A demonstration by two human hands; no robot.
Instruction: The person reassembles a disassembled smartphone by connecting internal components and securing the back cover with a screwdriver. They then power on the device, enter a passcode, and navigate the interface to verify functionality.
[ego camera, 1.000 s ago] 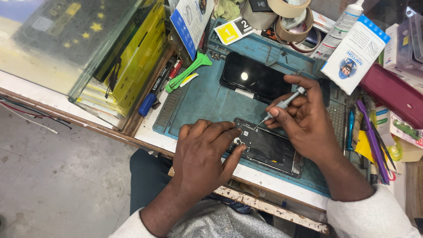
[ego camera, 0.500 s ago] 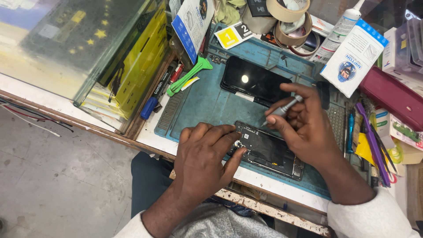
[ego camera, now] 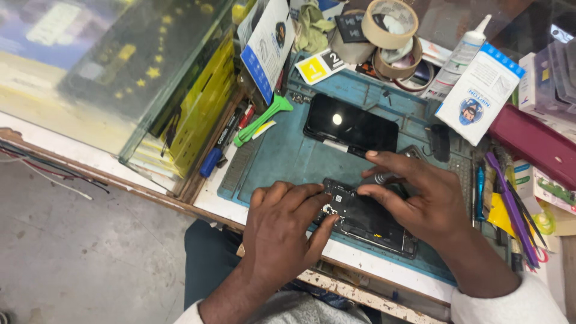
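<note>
A black phone screen (ego camera: 351, 127) lies flat on the blue mat, far from the hands, glossy with one bright spot. Far right, a white box (ego camera: 480, 93) with a blue edge leans beside a glue bottle. Far left of the mat stands a white and blue card (ego camera: 268, 48). Next to it lies a small yellow and white label (ego camera: 320, 66).

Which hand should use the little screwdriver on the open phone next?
The right hand, probably: it already holds the screwdriver over the opened phone, while the left hand presses the phone down.
</note>
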